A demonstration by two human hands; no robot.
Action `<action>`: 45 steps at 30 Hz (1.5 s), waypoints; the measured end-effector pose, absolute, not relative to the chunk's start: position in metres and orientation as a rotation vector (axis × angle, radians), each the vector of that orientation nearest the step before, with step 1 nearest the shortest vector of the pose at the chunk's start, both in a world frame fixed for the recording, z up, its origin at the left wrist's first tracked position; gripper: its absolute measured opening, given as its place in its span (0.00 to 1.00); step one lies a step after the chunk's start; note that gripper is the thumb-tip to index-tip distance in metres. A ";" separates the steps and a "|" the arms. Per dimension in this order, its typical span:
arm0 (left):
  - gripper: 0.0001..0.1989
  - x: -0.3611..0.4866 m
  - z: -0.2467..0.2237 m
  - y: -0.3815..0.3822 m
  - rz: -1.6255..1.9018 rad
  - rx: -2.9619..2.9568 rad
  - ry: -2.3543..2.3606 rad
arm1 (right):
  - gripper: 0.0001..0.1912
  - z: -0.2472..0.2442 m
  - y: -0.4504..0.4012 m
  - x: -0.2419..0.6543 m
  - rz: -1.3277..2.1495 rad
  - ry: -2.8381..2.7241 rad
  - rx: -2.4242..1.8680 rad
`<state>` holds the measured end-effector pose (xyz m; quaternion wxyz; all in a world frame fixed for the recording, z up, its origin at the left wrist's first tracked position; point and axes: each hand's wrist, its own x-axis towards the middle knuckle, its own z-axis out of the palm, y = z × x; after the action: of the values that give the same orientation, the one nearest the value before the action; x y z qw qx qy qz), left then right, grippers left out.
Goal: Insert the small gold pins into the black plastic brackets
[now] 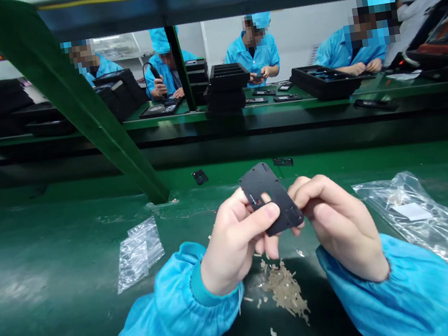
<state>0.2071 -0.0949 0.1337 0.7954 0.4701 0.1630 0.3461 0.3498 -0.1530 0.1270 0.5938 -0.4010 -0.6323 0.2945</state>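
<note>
A flat black plate (266,184) with small holes and a cutout is tilted above the green bench. My left hand (236,236) grips it, the thumb lying across its face near the lower left edge. At the plate's right edge is my right hand (335,219), its fingers bent and pressed together against that edge; whether they pinch anything there is hidden. Below both hands a pile of small beige scraps (286,289) lies on the bench, with loose bits around it.
Clear plastic bags lie left (139,252) and right (420,217). Two small black parts (199,177) (282,162) rest farther back. A slanted green post (84,110) stands left. Several people in blue work beyond, near black trays (323,83).
</note>
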 end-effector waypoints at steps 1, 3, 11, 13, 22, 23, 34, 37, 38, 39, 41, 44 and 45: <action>0.09 0.207 0.134 -0.095 0.802 1.061 0.391 | 0.12 0.127 -0.152 0.351 0.700 -1.455 -0.928; 0.09 0.206 0.133 -0.096 0.891 1.150 0.462 | 0.15 0.126 -0.151 0.352 0.703 -1.471 -0.939; 0.07 0.205 0.132 -0.099 0.976 1.310 0.542 | 0.14 0.130 -0.147 0.349 0.435 -1.619 -1.132; 0.08 0.209 0.129 -0.095 0.967 1.320 0.564 | 0.13 0.126 -0.142 0.349 0.321 -1.617 -1.186; 0.21 0.232 0.067 -0.011 0.964 1.450 0.957 | 0.12 0.049 -0.070 0.389 0.056 -1.685 -1.801; 0.22 0.230 0.062 -0.003 0.990 1.460 0.993 | 0.12 0.040 -0.064 0.400 0.027 -1.663 -1.875; 0.12 0.221 0.064 0.004 0.816 1.700 0.837 | 0.11 0.005 -0.047 0.455 -0.179 -1.724 -2.303; 0.12 0.218 0.065 0.007 0.772 1.900 0.844 | 0.10 0.004 -0.045 0.451 -0.110 -1.854 -2.282; 0.12 0.217 0.065 0.008 0.748 1.980 0.843 | 0.10 0.005 -0.046 0.450 -0.085 -1.875 -2.280; 0.11 0.216 0.065 0.010 0.718 2.050 0.840 | 0.11 0.008 -0.047 0.450 -0.056 -1.897 -2.272; 0.09 0.215 0.064 0.012 0.632 2.157 0.829 | 0.11 0.013 -0.050 0.445 0.034 -1.968 -2.218; 0.03 0.215 0.057 0.015 0.426 2.309 0.785 | 0.08 0.020 -0.055 0.429 0.249 -2.157 -2.031; 0.02 0.216 0.054 0.015 0.350 2.359 0.768 | 0.07 0.020 -0.056 0.421 0.326 -2.222 -1.958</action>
<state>0.2158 0.0147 0.0544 0.3128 0.8943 0.2912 0.1327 0.4214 -0.0559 0.0203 0.0809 -0.6550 -0.7433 0.1091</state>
